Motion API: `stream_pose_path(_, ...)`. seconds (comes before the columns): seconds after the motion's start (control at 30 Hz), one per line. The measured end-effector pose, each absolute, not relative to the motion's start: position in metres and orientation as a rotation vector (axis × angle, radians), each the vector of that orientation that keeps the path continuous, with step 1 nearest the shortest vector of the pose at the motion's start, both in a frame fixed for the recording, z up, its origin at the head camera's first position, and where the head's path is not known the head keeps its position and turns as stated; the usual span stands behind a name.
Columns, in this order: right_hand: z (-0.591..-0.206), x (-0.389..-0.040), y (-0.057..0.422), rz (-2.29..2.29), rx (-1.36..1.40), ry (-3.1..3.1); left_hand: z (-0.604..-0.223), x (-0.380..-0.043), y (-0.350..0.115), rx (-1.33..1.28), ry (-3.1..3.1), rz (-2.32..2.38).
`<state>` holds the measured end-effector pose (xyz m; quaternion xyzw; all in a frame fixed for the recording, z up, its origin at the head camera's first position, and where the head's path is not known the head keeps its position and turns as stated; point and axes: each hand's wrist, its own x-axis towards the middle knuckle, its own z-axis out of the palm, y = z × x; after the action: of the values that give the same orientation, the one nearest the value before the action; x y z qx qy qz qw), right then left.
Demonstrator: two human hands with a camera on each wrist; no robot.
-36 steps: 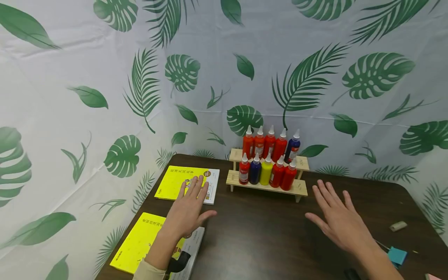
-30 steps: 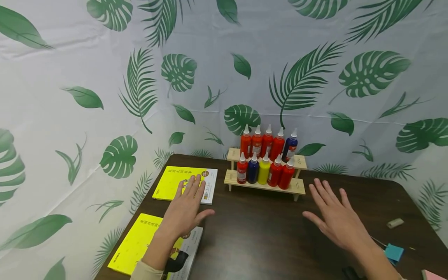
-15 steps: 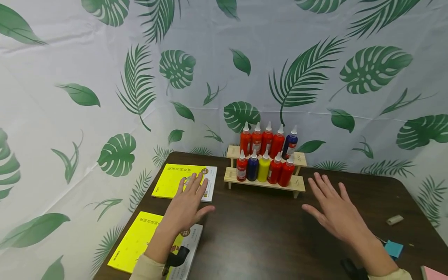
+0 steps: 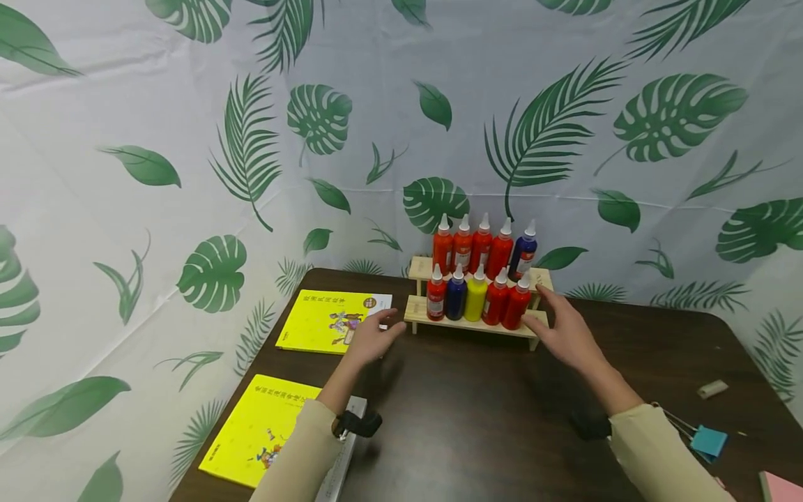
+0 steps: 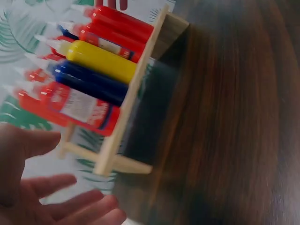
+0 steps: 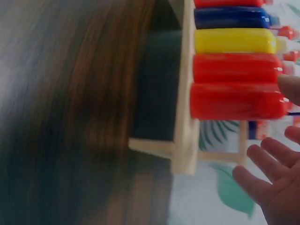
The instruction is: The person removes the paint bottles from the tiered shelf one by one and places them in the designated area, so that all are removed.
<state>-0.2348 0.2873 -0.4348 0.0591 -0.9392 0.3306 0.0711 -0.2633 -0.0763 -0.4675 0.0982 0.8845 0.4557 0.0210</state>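
A two-tier wooden stand (image 4: 415,308) bears two rows of squeeze bottles with white pointed caps. On the front tier are a yellow bottle (image 4: 476,300), a dark blue bottle (image 4: 456,298) and several red bottles (image 4: 517,307); the back tier has red ones and a blue one. My left hand (image 4: 370,341) hovers left of the stand, thumb and fingers apart, holding nothing; the left wrist view shows the same hand (image 5: 33,187) clear of the bottles. At the stand's right end is my right hand (image 4: 569,333), fingers spread and loosely bent; whether it touches, I cannot tell.
Two yellow books, a far book (image 4: 314,321) and a near book (image 4: 251,432), lie at the table's left. On the right are a small beige piece (image 4: 713,389), a teal item (image 4: 709,443) and a pink pad (image 4: 781,486). A leaf-printed cloth (image 4: 376,63) hangs behind.
Both hands have moved forward and inward from a flat, spread pose to either side of the stand, turning with fingers bent. The books and bottles keep their places.
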Motion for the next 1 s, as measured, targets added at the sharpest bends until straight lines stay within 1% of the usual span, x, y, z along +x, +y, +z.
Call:
stream_pose_path(0.13,-0.445,-0.25,0.282,1.174,0.134,-2.77,-0.476,-0.282,-0.055,0.133,2.676,1.472)
stream_pose_path(0.27,-0.453,-0.259,0.275,1.234,0.088,-2.725,-0.483,-0.294,-0.041,0.026,2.67,1.51)
stream_pose_path(0.5,-0.459,-0.265,0.267,1.24,0.034,-2.664,-0.497,-0.307,-0.03,-0.297,2.383,1.902)
stream_pose_path(0.57,-0.459,-0.266,0.266,1.255,0.039,-2.652,-0.5,-0.31,-0.03,-0.352,2.333,1.98)
stream_pose_path(0.83,-0.458,-0.263,0.265,1.289,0.014,-2.641,-0.505,-0.313,-0.031,-0.369,2.267,2.059)
stream_pose_path(1.0,-0.453,-0.256,0.271,1.272,0.005,-2.623,-0.506,-0.315,-0.034,-0.374,2.227,2.04)
